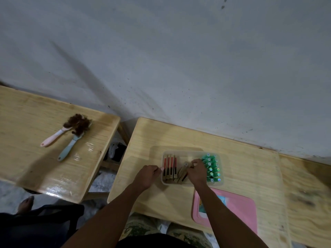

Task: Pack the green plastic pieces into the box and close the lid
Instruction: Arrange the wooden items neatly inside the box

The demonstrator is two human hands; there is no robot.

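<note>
A clear plastic box [220, 182] stands on the wooden table [250, 169]. Several green plastic pieces [212, 167] with shiny tops stand upright in rows at the box's right end. Several slim tan and red cartons [170, 166] fill its left end, and more tilted cartons [182, 172] lean in the middle. My left hand [147, 177] is curled at the box's left wall, its fingertips touching the wall by the outermost carton. My right hand [198, 170] is inside the box between the tilted cartons and the green pieces, pinching the top of a tilted carton.
A pink lid [238, 210] lies flat on the table near its front edge, partly under my right forearm. A second wooden table [35, 122] to the left holds a pink brush [53, 137], a blue brush [69, 146] and a clump of brown hair. A grey wall is behind.
</note>
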